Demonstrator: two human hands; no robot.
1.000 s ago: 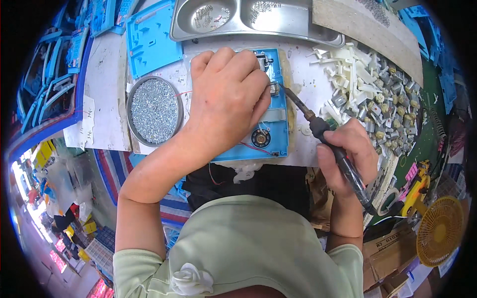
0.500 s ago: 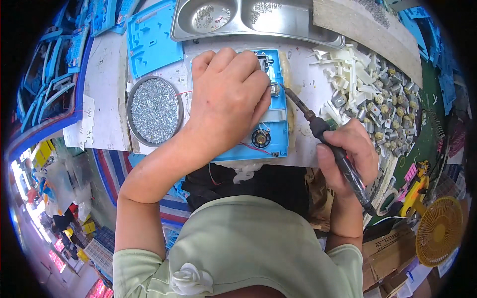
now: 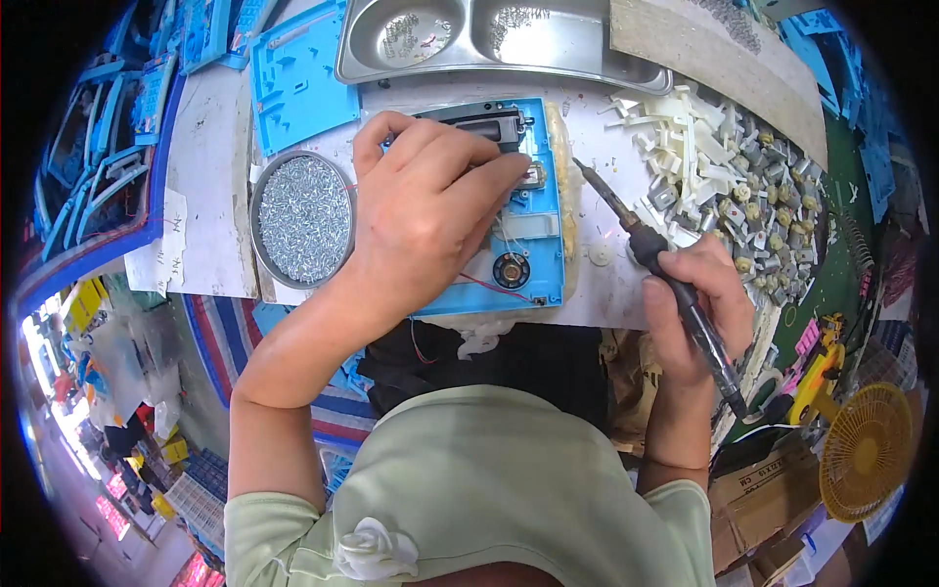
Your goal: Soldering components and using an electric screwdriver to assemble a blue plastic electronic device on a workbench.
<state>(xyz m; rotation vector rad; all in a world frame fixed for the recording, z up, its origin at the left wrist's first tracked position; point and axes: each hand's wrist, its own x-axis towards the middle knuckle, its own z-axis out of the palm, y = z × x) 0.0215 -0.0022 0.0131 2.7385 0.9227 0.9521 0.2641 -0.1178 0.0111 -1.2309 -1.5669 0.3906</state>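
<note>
A blue plastic casing (image 3: 550, 240) lies on the worktable in front of me. Inside it are a black part (image 3: 494, 127), a small metal motor (image 3: 534, 176), a round speaker (image 3: 511, 271) and a thin red wire. Over the casing's left part is my left hand (image 3: 421, 210), thumb and fingertips pinched together beside the motor; whatever they hold is hidden. My right hand (image 3: 706, 303) grips a black-handled soldering iron (image 3: 675, 279). The iron's tip points up and left, just past the casing's right edge, apart from it.
A round dish of small screws (image 3: 303, 220) stands left of the casing. Behind are a blue panel (image 3: 303, 83) and a metal tray (image 3: 509, 68). White plastic parts (image 3: 685, 147) and small motors (image 3: 763, 220) are heaped on the right. A yellow fan (image 3: 866, 450) sits lower right.
The soldering iron has drawn back to the right, its tip leaving the motor area. My left hand has shifted slightly left and down, uncovering more of the black part.
</note>
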